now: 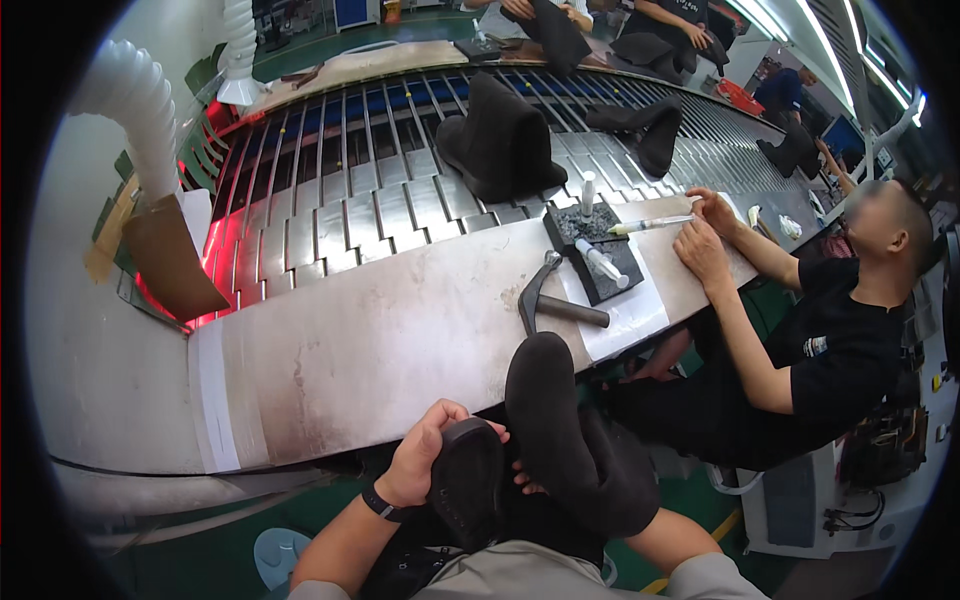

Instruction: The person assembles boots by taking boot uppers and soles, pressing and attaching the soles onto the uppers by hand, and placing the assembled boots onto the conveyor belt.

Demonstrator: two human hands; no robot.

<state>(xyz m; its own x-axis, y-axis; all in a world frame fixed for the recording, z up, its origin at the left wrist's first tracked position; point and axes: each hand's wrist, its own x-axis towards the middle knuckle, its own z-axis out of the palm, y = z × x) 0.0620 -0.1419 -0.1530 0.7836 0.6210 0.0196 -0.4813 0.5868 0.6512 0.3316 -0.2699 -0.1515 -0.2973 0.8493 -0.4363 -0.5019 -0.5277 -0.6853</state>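
Observation:
My left hand (412, 462) is closed on a black shoe sole (466, 490), its fingers wrapped round the upper edge. Close beside it, a dark suede boot (548, 405) lies over my right forearm, toe pointing toward the bench. Fingers of my right hand (528, 478) curl from beneath the boot and grip it; the rest of that hand is hidden. Past the boot's toe, a hammer (568, 311) lies on the bench. Sole and boot are apart, both held in front of my lap.
The bench (375, 340) borders a slatted metal conveyor (330, 225) carrying dark boots (500, 140). A dark stone block (600, 285) with syringes rests on white paper (645, 300). At right, a co-worker holds a syringe (650, 224). White ducting (130, 110) hangs at left.

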